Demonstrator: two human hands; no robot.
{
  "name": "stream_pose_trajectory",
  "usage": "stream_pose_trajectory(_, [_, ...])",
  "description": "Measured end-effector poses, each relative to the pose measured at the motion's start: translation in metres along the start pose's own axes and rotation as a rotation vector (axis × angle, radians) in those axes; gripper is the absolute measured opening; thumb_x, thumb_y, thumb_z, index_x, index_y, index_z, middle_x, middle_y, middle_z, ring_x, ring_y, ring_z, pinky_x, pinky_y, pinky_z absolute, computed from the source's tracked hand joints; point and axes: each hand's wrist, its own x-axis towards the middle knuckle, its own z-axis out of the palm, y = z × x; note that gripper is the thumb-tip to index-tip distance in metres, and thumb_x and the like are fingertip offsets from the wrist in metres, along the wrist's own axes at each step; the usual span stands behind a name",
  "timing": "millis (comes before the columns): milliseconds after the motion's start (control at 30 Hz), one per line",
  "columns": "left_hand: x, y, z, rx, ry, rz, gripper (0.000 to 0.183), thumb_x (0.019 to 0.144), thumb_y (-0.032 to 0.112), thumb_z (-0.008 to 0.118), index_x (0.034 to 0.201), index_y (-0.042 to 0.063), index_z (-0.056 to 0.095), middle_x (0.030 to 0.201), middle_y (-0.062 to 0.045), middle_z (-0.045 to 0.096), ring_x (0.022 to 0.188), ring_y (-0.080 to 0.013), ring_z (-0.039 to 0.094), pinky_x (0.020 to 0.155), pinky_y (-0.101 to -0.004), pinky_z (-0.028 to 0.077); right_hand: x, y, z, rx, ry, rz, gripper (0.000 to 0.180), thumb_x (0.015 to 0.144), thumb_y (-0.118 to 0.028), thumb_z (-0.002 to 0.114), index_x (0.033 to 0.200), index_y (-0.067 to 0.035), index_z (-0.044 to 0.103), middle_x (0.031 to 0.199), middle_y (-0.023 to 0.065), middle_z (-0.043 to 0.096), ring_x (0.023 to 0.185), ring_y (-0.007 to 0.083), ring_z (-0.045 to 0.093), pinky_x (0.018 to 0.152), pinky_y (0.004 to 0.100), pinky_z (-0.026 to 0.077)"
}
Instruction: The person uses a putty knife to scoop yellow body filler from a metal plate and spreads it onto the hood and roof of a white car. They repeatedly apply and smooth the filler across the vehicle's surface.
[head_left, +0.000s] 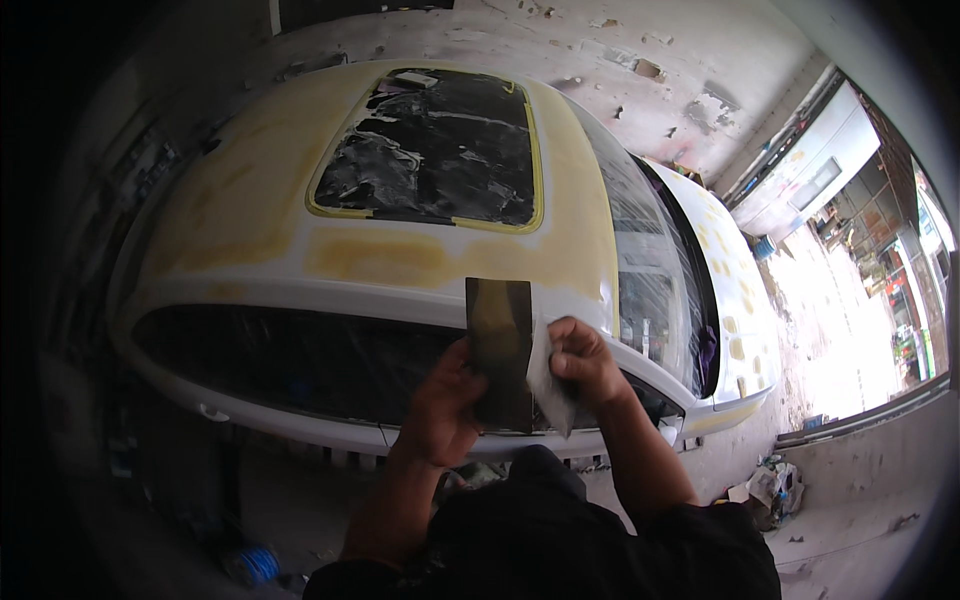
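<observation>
My left hand (446, 401) grips the left edge of a dark rectangular sheet (501, 360), apparently sandpaper, with a yellowish smear on its upper part. Beside it, my right hand (585, 356) pinches a pale, folded sheet (547, 379), which touches or overlaps the dark sheet's right edge. Both sheets are held over the side of a white car, whose roof (420, 259) bears sanded yellow-brown patches. Dark plastic film (465, 150) covers the sunroof, edged with yellow masking tape (538, 180). A small block-like object (416, 79) lies at the sunroof's far left corner.
Clear film covers the windshield (645, 277). The hood (724, 262) shows more yellow patches. Crumpled rubbish (776, 491) lies on the floor at lower right, and a blue container (259, 564) at lower left. A wall with peeling paint (675, 75) stands beyond the car.
</observation>
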Motion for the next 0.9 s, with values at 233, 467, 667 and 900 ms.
stream_pose_trajectory(233, [0.003,0.006,0.002,0.204,0.012,0.351,0.057,0.096,0.003,0.052,0.148,0.007,0.03,0.135,-0.017,0.053,0.125,-0.031,0.055,0.099,-0.0484,0.053,-0.022,-0.032,0.0,-0.138,0.173,-0.195,0.035,0.087,-0.006,0.07,0.118,-0.001,0.056,0.101,0.0094,0.067,0.091,0.0145,0.065,0.082,0.0301,0.053])
stream_pose_trajectory(467, [0.003,-0.004,0.009,0.453,0.01,0.463,0.054,0.096,0.003,0.051,0.147,0.003,0.033,0.135,-0.014,0.052,0.121,-0.0249,0.055,0.105,-0.0387,0.043,-0.026,-0.028,0.031,-0.512,0.166,-0.091,0.037,0.089,-0.001,0.068,0.123,-0.001,0.054,0.11,0.0065,0.064,0.101,0.0124,0.061,0.089,0.0295,0.05])
stream_pose_trajectory(667, [-0.008,0.009,0.011,1.167,-0.023,0.393,0.038,0.097,0.007,0.055,0.136,0.004,0.053,0.107,-0.01,0.068,0.088,-0.0136,0.063,0.08,-0.0287,0.049,-0.008,-0.039,0.042,-0.636,0.122,-0.173,0.038,0.088,0.001,0.068,0.124,0.001,0.053,0.108,0.0061,0.064,0.101,0.0126,0.062,0.088,0.0299,0.051])
stream_pose_trajectory(900, [-0.003,0.025,-0.008,1.545,0.012,0.325,0.035,0.098,0.005,0.054,0.132,0.003,0.057,0.104,-0.011,0.067,0.092,-0.0125,0.063,0.081,-0.0302,0.051,-0.002,-0.086,0.056,-0.536,0.028,-0.409,0.041,0.089,0.003,0.066,0.128,0.002,0.055,0.109,0.0083,0.066,0.098,0.0134,0.065,0.085,0.0288,0.053])
